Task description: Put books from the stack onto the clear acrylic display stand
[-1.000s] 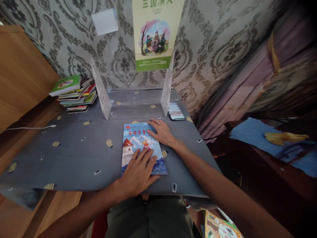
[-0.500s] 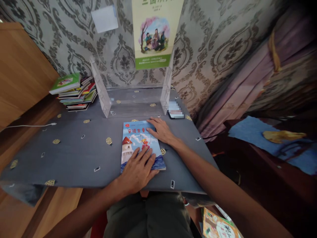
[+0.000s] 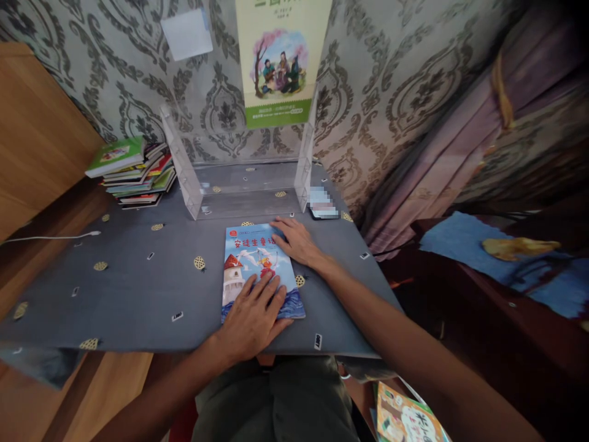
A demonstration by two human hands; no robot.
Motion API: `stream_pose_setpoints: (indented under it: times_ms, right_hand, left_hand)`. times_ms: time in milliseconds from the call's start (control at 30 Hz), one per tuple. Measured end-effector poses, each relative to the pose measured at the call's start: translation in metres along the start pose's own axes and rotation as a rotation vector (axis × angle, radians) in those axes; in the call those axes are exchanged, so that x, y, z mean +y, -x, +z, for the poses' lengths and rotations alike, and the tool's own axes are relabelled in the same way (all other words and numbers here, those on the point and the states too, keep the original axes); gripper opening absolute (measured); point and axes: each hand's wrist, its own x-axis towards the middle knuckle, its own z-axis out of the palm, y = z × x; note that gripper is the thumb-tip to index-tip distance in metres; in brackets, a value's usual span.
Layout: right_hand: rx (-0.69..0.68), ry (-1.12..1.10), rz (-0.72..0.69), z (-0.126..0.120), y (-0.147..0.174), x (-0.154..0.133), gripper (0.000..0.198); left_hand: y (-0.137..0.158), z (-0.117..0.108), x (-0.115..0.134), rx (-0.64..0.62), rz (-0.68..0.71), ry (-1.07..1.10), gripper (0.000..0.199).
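A blue children's book (image 3: 242, 270) with a red-roofed tower on its cover lies flat on the grey cloth-covered table (image 3: 133, 288), close to the front edge. My left hand (image 3: 255, 313) rests flat on the lower part of its cover, fingers stretched out. At the upper right corner of the book, my right hand (image 3: 297, 240) lies with its fingers extended over the edge. Both hands are open and cover small parts of the picture and title.
Behind the book stands a clear plastic rack (image 3: 248, 205). A stack of books (image 3: 138, 175) sits at the back left, and a phone (image 3: 323, 204) lies right of the rack. A white cable (image 3: 55, 237) crosses the left side. More books (image 3: 405, 414) are below, at right.
The whole view has shifted slightly, so things appear a little further left. My right fingers have drawn back slightly, showing more of the book's title. The left hand stays on the cover.
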Motion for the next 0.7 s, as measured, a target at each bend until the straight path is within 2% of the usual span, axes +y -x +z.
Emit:
stream_pose_setpoints:
  times_ms: [333,467,700]
  right_hand:
    - [0.069,-0.069,0.051,-0.001,-0.001,0.003,0.040]
    - [0.055,-0.062,0.065,-0.005,-0.002,0.001,0.039]
    - [0.008,0.019,0.130,-0.006,0.004,-0.016,0.043]
  left_hand:
    - [-0.002,-0.003,-0.001,0.068,0.016,0.026,0.040]
    - [-0.002,-0.002,-0.002,0.076,0.001,0.045,0.037]
    - [0.000,0.000,-0.001,0.032,-0.003,0.065,0.047]
